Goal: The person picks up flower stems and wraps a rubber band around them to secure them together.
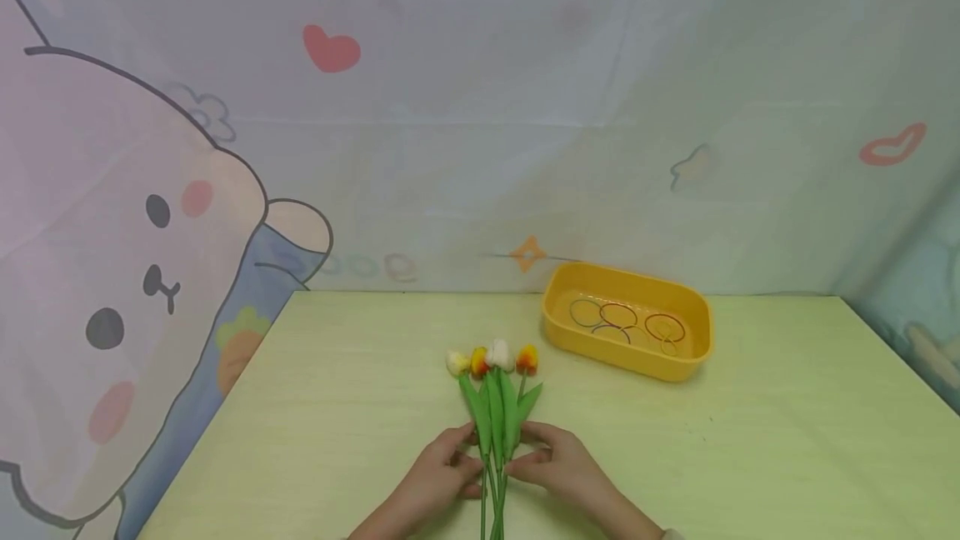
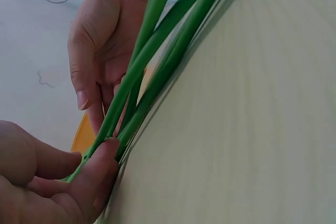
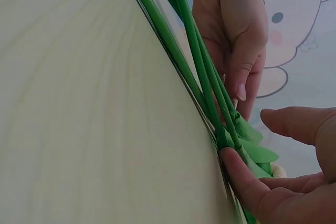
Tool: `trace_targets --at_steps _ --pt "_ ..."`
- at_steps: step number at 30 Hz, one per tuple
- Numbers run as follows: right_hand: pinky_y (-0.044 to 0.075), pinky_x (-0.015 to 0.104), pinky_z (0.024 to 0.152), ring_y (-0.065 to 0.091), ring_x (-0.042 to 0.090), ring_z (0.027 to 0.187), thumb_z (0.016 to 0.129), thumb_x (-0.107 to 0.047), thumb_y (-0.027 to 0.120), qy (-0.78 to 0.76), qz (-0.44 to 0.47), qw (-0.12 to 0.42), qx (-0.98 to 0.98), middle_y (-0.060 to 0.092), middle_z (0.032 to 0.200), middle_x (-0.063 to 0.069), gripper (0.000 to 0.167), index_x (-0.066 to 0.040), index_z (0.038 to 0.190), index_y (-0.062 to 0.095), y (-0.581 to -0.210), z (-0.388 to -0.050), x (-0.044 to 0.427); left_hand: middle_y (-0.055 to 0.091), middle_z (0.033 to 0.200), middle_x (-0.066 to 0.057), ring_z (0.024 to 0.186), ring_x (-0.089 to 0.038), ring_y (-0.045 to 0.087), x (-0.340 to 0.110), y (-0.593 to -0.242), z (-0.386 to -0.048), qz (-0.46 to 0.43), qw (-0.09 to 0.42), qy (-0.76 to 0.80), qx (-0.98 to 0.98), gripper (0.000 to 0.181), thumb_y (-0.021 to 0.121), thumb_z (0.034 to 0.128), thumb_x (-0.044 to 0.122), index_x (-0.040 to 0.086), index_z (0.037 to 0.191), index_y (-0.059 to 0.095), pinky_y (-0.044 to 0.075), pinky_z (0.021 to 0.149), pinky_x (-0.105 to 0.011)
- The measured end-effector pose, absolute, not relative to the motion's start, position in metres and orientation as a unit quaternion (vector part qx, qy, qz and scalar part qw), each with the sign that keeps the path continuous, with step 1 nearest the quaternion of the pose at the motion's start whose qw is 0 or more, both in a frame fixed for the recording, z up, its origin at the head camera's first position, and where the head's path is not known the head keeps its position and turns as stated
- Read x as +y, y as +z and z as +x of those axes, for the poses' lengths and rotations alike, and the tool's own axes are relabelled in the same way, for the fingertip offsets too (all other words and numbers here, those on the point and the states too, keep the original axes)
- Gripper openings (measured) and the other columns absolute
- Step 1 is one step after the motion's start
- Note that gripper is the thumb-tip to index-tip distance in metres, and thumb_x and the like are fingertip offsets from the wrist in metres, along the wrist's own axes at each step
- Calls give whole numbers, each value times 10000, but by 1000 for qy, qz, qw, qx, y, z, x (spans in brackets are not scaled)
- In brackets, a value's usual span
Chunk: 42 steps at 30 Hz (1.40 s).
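Observation:
A small bunch of artificial tulips (image 1: 497,415) lies on the table with white, cream and orange-yellow heads pointing away from me. My left hand (image 1: 446,473) is at the left side of the bunch. In the left wrist view its thumb and finger hold the green stems (image 2: 134,77) near the leaf bases. On the other side is my right hand (image 1: 558,465). One of its fingertips (image 3: 233,163) touches the stems from beneath in the right wrist view, while its thumb (image 3: 294,123) stands apart from them. Some fingers are hidden behind leaves and stems.
A yellow tray (image 1: 626,357) stands at the back of the table, right of the flower heads, with several coloured rubber bands (image 1: 618,317) inside. The pale green table (image 1: 787,440) meets a printed cloth backdrop (image 1: 480,148) behind it.

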State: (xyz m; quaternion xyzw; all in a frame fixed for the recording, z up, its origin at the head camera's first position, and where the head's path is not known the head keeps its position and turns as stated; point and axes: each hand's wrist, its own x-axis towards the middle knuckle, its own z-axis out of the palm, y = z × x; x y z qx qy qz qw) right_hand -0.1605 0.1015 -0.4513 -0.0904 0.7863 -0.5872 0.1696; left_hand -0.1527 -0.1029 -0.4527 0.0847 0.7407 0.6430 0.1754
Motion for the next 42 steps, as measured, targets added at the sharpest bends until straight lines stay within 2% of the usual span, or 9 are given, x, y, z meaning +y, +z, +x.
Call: trace_targets --at_steps 7,12,23,30,35,42 --pt "568 405 812 679 241 950 816 -187 757 -601 -85 161 778 614 1224 247 676 133 1332 459 -455 -162 100 517 1212 -185 871 -192 622 -99 -455 -157 60 184 663 723 526 493 953 -39 -170 1416 281 595 745 -349" --pt "572 389 810 662 253 991 818 -173 755 -612 -78 163 770 640 1182 234 650 140 1314 475 -455 -163 100 549 1194 -180 923 -194 606 -98 -455 -157 67 178 656 730 520 500 949 -28 -177 1405 300 587 763 -334" --pt "574 396 829 669 254 996 826 -154 746 -636 -72 188 745 617 1213 247 669 157 1332 437 -454 -161 99 545 1187 -187 970 -191 589 -96 -452 -153 66 170 662 727 514 511 936 -42 -178 1394 321 579 815 -335" --pt "567 397 844 681 249 972 826 -151 743 -644 -79 187 738 606 1227 255 677 159 1338 427 -455 -160 97 462 1311 -259 951 -232 668 -97 -451 -150 69 177 688 700 537 517 934 -36 -159 1413 306 586 809 -349" --pt "564 393 842 682 245 967 825 -148 740 -640 -77 189 741 599 1238 252 687 156 1349 415 -455 -159 97 480 1262 -216 933 -254 675 -96 -453 -149 70 191 705 680 587 547 909 -54 -146 1428 288 593 790 -368" --pt "561 399 850 681 243 962 820 -137 738 -634 -81 183 747 579 1260 268 690 153 1353 410 -456 -159 97 497 1226 -191 907 -210 660 -94 -454 -148 65 202 706 676 634 563 904 -71 -117 1455 253 598 766 -368"
